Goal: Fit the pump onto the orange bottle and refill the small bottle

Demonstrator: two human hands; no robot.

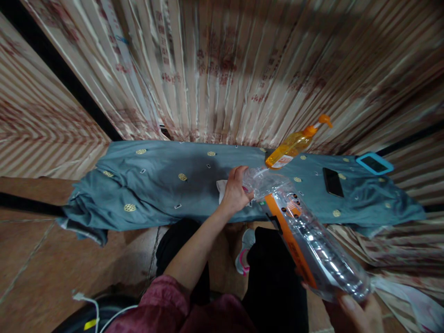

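Observation:
A large clear plastic bottle [312, 240] with an orange label lies tilted across my lap, neck pointing up and away. My left hand [236, 189] grips its neck and cap end above the blue-grey cloth [156, 185]. My right hand [360, 310] holds the bottle's base at the lower right. A white tissue [221, 188] peeks out just behind my left hand on the cloth.
An orange pump bottle [294, 144] lies on the cloth by the curtain. A black phone [333, 181] and a phone in a blue case [374, 163] lie to the right. Patterned curtains [222, 69] hang behind. A white cable [93, 310] runs at the lower left.

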